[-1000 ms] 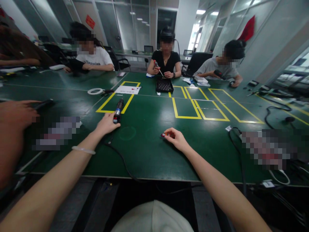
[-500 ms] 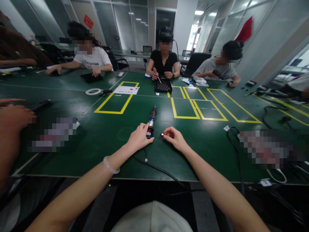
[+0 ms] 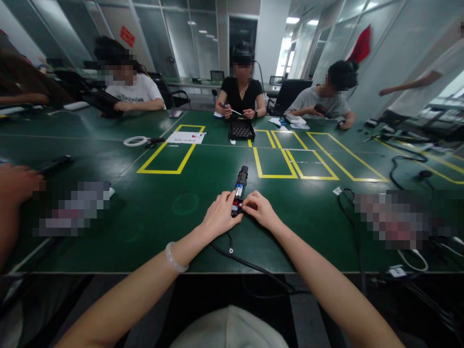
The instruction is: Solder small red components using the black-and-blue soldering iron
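My left hand (image 3: pixel 219 215) is wrapped around the rear of an electric screwdriver (image 3: pixel 241 181), black with a blue and silver band. Its thin tip points away from me across the green table. My right hand (image 3: pixel 264 210) is closed in a pinch on a small red piece (image 3: pixel 251 205), at the right side of the screwdriver's rear. Fingers hide most of that piece, so its kind is unclear. A black cable (image 3: pixel 250 265) with a small ring on it runs from beneath my left hand to the table's near edge.
Yellow tape outlines (image 3: pixel 275 176) mark the green table (image 3: pixel 181 246). Across it, a person in black holds a red-handled screwdriver (image 3: pixel 229 108) over a black tray (image 3: pixel 232 136). A white ring (image 3: pixel 136 141) and a paper sheet (image 3: pixel 185 138) lie ahead left. Cables (image 3: pixel 357 227) run at right.
My right hand has brought the small red piece from beside the electric screwdriver against its rear. My left hand and the screwdriver have shifted right in view. The person opposite has lifted their screwdriver more level.
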`<state>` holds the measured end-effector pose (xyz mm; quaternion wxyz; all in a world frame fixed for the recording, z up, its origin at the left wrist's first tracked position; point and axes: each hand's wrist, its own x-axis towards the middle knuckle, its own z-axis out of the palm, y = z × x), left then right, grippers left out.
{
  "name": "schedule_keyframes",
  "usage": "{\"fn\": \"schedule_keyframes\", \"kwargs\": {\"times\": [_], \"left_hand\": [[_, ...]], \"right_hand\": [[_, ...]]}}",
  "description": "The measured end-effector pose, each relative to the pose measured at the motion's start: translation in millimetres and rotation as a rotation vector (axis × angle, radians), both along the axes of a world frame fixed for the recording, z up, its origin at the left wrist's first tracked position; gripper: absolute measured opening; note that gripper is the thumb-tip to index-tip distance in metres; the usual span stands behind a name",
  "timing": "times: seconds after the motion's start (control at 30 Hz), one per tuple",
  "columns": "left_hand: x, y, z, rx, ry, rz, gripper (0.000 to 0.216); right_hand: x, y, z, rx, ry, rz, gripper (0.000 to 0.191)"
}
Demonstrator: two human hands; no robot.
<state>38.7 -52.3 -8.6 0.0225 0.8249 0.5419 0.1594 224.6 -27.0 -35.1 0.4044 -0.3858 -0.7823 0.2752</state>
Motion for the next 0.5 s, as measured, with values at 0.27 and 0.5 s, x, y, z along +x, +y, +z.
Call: {"fn": "schedule_keyframes", "kwargs": {"times": [0.27,0.5], "left_hand": [[10.2,1.1,5.3,0.013,0.068,0.051,0.065],[19.1,4.1,7.4,0.049,0.127,0.122,0.061]], "right_hand": [[0.8,-4.2,6.9,0.05,-0.072,-0.075,0.013],[2.5,-5.7,8.2,-0.004,-0.017,-0.136,0.014]]}}
